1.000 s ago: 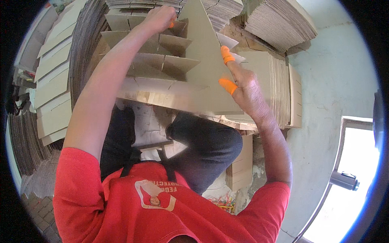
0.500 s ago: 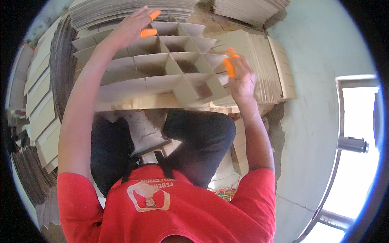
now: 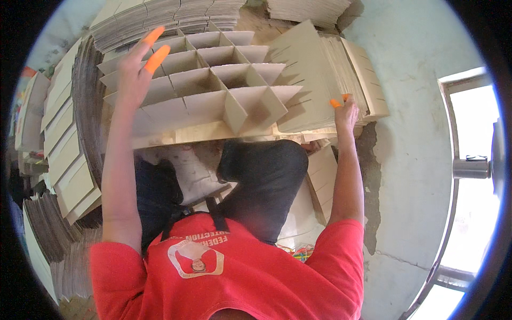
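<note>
A grid of interlocked cardboard dividers (image 3: 197,80) stands on the low wooden work surface (image 3: 181,134) before my knees. My left hand (image 3: 134,77) is over its left side, with orange-covered fingers stretched apart and nothing seen in them. At the right, my right hand (image 3: 346,114) closes on the near edge of a slotted cardboard sheet (image 3: 298,80), its orange-tipped fingers at that edge. This sheet leans at the front of a row of similar sheets (image 3: 341,64). The divider grid is untouched by my right hand.
Stacked cardboard strips (image 3: 170,16) lie behind the grid, with another stack (image 3: 309,10) at the far right. Slotted boards (image 3: 64,144) stand in piles on the left. My dark-trousered knees (image 3: 261,170) are close below the surface. A wall (image 3: 405,138) bounds the right side.
My right hand has moved right, away from the grid to the cardboard sheets. My left hand has drawn left and nearer from the far side. One sheet now leans out from the row.
</note>
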Demonstrator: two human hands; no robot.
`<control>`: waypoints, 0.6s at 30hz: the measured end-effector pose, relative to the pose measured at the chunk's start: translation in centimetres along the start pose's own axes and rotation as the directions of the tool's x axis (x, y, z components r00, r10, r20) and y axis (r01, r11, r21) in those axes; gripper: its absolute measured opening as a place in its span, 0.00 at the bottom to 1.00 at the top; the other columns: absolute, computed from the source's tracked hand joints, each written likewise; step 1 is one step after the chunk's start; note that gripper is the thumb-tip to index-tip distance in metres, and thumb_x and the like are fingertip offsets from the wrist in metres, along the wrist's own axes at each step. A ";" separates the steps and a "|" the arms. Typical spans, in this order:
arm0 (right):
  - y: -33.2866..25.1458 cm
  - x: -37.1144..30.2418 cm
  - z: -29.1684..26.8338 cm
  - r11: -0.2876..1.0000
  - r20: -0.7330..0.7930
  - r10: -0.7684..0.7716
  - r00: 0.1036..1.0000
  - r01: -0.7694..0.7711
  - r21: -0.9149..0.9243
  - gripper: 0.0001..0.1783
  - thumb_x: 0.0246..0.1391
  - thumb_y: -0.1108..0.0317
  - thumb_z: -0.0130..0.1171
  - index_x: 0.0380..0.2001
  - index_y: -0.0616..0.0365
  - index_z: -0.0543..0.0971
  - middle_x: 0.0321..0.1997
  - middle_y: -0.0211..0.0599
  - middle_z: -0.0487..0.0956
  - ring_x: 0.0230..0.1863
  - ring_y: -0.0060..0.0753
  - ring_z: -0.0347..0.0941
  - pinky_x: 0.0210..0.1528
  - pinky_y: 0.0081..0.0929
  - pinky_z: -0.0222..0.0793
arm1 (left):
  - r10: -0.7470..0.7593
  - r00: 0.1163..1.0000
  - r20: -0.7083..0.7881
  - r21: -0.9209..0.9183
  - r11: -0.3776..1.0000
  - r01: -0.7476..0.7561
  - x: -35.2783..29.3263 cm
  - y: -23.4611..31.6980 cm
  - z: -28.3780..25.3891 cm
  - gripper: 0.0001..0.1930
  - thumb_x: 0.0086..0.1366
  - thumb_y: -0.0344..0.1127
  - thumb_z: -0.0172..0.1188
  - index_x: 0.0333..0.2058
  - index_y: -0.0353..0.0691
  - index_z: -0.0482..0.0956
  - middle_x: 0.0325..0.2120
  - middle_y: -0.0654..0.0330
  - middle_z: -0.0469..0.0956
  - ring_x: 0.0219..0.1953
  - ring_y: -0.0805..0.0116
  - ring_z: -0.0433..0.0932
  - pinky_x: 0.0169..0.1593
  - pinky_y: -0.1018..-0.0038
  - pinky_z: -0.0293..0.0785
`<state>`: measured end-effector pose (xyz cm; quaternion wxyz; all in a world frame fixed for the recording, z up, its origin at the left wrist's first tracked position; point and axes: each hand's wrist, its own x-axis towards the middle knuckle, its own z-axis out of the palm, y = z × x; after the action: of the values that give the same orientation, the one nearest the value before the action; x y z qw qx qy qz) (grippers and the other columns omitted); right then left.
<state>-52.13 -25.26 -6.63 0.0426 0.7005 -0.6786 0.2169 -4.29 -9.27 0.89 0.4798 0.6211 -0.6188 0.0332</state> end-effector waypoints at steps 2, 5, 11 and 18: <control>-0.9 -0.3 -1.0 0.994 -0.172 -0.080 0.982 0.092 0.058 0.20 0.53 0.66 0.64 0.48 0.57 0.72 0.37 0.55 0.80 0.43 0.62 0.75 0.42 0.51 0.68 | -0.139 0.990 -0.009 -0.074 0.988 0.138 -2.4 1.5 -2.0 0.19 0.65 0.41 0.61 0.51 0.39 0.79 0.50 0.53 0.79 0.51 0.56 0.78 0.55 0.70 0.71; -5.2 -1.2 -5.4 0.951 -0.178 -0.148 0.973 0.189 0.245 0.26 0.54 0.66 0.64 0.55 0.57 0.71 0.47 0.55 0.78 0.43 0.57 0.77 0.42 0.45 0.72 | -0.206 0.977 -0.052 -0.019 0.978 0.206 -6.0 1.6 -3.2 0.19 0.63 0.43 0.63 0.49 0.39 0.80 0.46 0.54 0.81 0.46 0.57 0.80 0.52 0.70 0.72; -16.5 -3.7 -15.6 0.697 -0.213 -0.204 0.956 0.294 0.654 0.30 0.56 0.78 0.59 0.63 0.60 0.69 0.51 0.36 0.81 0.31 0.23 0.76 0.25 0.18 0.72 | 0.038 0.995 0.093 0.339 0.938 -0.068 -9.0 -0.7 -2.5 0.18 0.56 0.36 0.68 0.46 0.41 0.82 0.40 0.52 0.82 0.37 0.55 0.80 0.47 0.65 0.75; -22.6 -5.2 -14.6 0.622 -0.192 -0.509 0.839 0.513 0.592 0.27 0.49 0.77 0.66 0.54 0.66 0.76 0.56 0.43 0.79 0.36 0.16 0.76 0.22 0.11 0.72 | -0.010 0.986 0.168 0.117 0.993 -0.010 -10.2 -3.5 -0.1 0.10 0.53 0.32 0.68 0.35 0.40 0.84 0.30 0.54 0.82 0.33 0.54 0.79 0.44 0.62 0.75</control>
<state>-33.73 -13.55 9.94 -0.1291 0.8365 -0.3409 0.4091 -3.81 -2.46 -7.46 0.3884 0.6490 -0.6539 0.0170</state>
